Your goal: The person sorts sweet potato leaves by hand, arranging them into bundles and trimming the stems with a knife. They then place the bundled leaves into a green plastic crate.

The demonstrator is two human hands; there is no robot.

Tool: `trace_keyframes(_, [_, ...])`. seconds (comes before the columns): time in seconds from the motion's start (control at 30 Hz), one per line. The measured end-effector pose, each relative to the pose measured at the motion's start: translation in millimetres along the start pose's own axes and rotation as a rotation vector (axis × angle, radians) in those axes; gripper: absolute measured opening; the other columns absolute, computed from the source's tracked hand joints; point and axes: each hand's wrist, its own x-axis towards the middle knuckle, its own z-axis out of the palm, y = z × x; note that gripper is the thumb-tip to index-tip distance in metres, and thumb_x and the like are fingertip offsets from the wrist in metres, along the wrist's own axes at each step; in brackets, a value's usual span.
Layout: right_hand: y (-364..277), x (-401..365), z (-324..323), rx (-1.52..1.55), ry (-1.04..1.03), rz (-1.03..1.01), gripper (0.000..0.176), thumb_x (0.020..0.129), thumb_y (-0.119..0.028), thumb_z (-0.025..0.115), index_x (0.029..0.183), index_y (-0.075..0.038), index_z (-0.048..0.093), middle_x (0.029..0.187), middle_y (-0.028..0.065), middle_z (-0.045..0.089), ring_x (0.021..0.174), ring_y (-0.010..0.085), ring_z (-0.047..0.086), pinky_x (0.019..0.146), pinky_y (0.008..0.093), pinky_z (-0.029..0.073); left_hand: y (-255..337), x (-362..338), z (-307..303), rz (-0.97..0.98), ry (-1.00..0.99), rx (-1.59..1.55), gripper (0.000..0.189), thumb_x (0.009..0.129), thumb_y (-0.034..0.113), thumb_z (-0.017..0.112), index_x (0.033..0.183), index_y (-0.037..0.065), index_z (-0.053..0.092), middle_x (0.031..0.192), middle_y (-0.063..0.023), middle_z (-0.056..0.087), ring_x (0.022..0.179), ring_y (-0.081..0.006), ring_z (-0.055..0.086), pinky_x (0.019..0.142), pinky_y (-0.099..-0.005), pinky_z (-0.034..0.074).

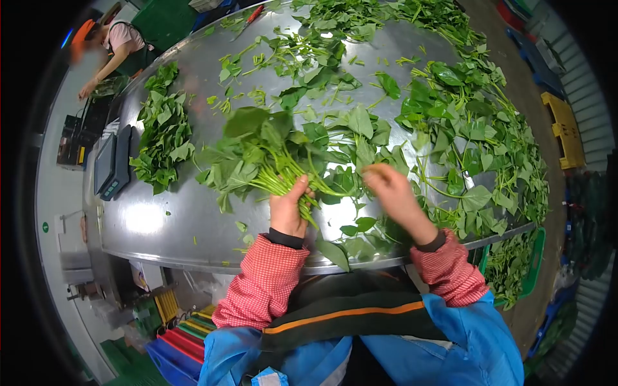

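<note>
My left hand [291, 209] is closed around a bunch of leafy green stems [273, 157], its leaves fanning up and to the left above the metal table. To the right, my right hand [391, 193] hovers over loose leaves, slightly blurred, with its fingers curled; whether anything is between them is too small to tell. Scattered leafy stems [364, 138] lie between and beyond my hands. A large heap of greens [479, 128] runs along the table's right side.
On the metal table [199, 222] are a leaf pile [164, 128] at left, a scale [114, 164] by the left edge and a red-handled knife [255, 15] at the back. Another person [119, 48] stands far left. A green crate [533, 264] with greens sits low right.
</note>
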Motion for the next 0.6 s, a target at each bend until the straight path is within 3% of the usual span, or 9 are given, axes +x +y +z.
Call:
trace_keyframes(0.07, [-53.4,-5.8,15.6,-0.331,-0.039,-0.167,0.025,0.083,-0.027,0.066,0.093,-0.004,0.062,0.071,0.0045,0.055,0.064,0.0224,0.057,0.056,0.0361,0.045,-5.4,-5.0,8.7,0.008,-0.046,0.024,0.018,0.083,0.003,0.066,0.097,0.006,0.054,0.080,-0.0019,0.059,0.063,-0.0102,0.056,0.053,-0.0212,0.045])
trace_keyframes(0.17, [-42.4,-1.9,35.6,-0.573,-0.060,-0.435,0.021,0.078,-0.023,0.068,0.087,-0.005,0.060,0.074,0.0084,0.058,0.067,0.0285,0.058,0.058,0.0380,0.046,-13.2,-7.4,13.3,0.030,-0.111,0.039,0.019,0.082,-0.001,0.065,0.098,0.004,0.055,0.081,-0.0032,0.061,0.064,-0.0113,0.056,0.055,-0.0230,0.046])
trace_keyframes(0.27, [-41.4,-1.1,30.0,-0.519,-0.243,-0.453,0.019,0.075,-0.021,0.068,0.082,-0.006,0.059,0.074,0.0099,0.060,0.070,0.0316,0.058,0.058,0.0401,0.046,-10.0,-0.3,16.0,0.031,-0.089,0.022,0.019,0.082,-0.003,0.064,0.097,0.005,0.055,0.081,-0.0034,0.060,0.064,-0.0117,0.056,0.056,-0.0238,0.046])
trace_keyframes(0.3, [-43.6,-6.4,24.5,-0.324,-0.371,-0.458,0.017,0.079,-0.022,0.066,0.081,-0.006,0.061,0.067,0.0085,0.056,0.063,0.0239,0.057,0.055,0.0366,0.044,-8.9,0.4,12.5,0.024,-0.053,0.010,0.019,0.083,-0.003,0.064,0.097,0.005,0.054,0.081,-0.0033,0.060,0.064,-0.0119,0.056,0.056,-0.0240,0.046])
trace_keyframes(0.4, [-52.1,-13.6,-8.8,-0.181,-0.999,0.001,0.017,0.084,-0.022,0.064,0.081,-0.006,0.064,0.060,0.0068,0.049,0.058,0.0130,0.051,0.052,0.0315,0.039,-3.6,5.0,1.1,-0.002,-0.033,-0.020,0.018,0.084,-0.002,0.064,0.098,0.005,0.054,0.082,-0.0031,0.060,0.064,-0.0110,0.055,0.057,-0.0240,0.047])
trace_keyframes(0.43, [-50.9,-15.5,-14.5,-0.189,-0.929,0.035,0.026,0.091,-0.026,0.059,0.081,-0.004,0.065,0.057,0.0018,0.044,0.057,0.0060,0.042,0.050,0.0264,0.033,-1.5,6.4,-1.2,-0.010,-0.037,-0.028,0.018,0.084,-0.001,0.063,0.098,0.006,0.054,0.082,-0.0031,0.060,0.064,-0.0107,0.055,0.057,-0.0239,0.048])
trace_keyframes(0.53, [-44.2,-2.6,-16.9,0.222,-0.310,0.319,0.034,0.094,-0.030,0.054,0.079,-0.001,0.064,0.058,-0.0031,0.044,0.055,0.0056,0.039,0.049,0.0247,0.031,-3.9,7.4,-3.4,-0.012,-0.080,-0.027,0.016,0.086,0.007,0.065,0.099,0.004,0.056,0.080,-0.0031,0.060,0.064,-0.0104,0.056,0.055,-0.0220,0.047])
trace_keyframes(0.57, [-24.2,6.4,-13.7,0.203,-0.338,0.253,0.035,0.097,-0.032,0.047,0.084,-0.003,0.064,0.061,-0.0068,0.044,0.052,0.0027,0.034,0.046,0.0203,0.026,-3.7,6.0,-2.8,-0.047,-0.106,-0.036,0.016,0.086,0.005,0.064,0.100,0.005,0.055,0.084,-0.0038,0.061,0.066,-0.0102,0.056,0.057,-0.0224,0.048])
trace_keyframes(0.6, [-26.1,5.7,-9.3,0.243,-0.369,0.315,0.034,0.097,-0.031,0.048,0.084,-0.003,0.063,0.061,-0.0069,0.044,0.051,0.0027,0.034,0.046,0.0203,0.026,-3.6,5.3,-1.3,-0.080,-0.135,-0.044,0.017,0.086,0.004,0.064,0.100,0.006,0.054,0.087,-0.0045,0.062,0.067,-0.0100,0.056,0.059,-0.0229,0.048])
